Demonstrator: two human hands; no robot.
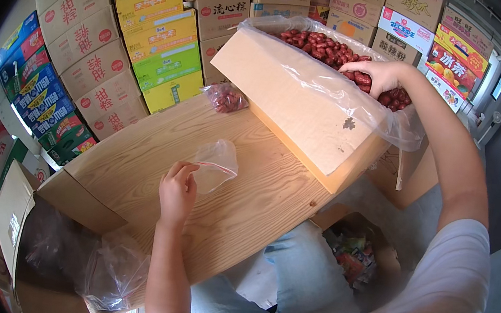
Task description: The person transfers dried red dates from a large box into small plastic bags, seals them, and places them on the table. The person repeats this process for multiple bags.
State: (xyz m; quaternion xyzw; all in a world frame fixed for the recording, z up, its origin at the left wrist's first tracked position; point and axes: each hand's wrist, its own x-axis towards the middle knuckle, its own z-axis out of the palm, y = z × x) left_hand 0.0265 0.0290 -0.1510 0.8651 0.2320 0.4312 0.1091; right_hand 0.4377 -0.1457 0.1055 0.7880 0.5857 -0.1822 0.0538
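Observation:
My left hand [178, 190] pinches the edge of a clear zip-lock bag [218, 156] with a red seal line, just above the wooden tabletop [253, 208]. No contents show in this bag. My right hand [384, 77] reaches into a cardboard box [304, 102] lined with a clear plastic sheet [329, 84] and filled with dried red dates [320, 45]. Its thumb and fingers curl around several dates [360, 80] near the box's right end. A small clear bag filled with red dates [227, 98] lies on the table beside the box's left corner.
An open cardboard box [52, 245] with loose clear plastic bags [114, 271] stands at the table's lower left. Below the table's right edge is an open carton of colourful wrappers [353, 258]. Stacked printed cartons [91, 43] line the far side.

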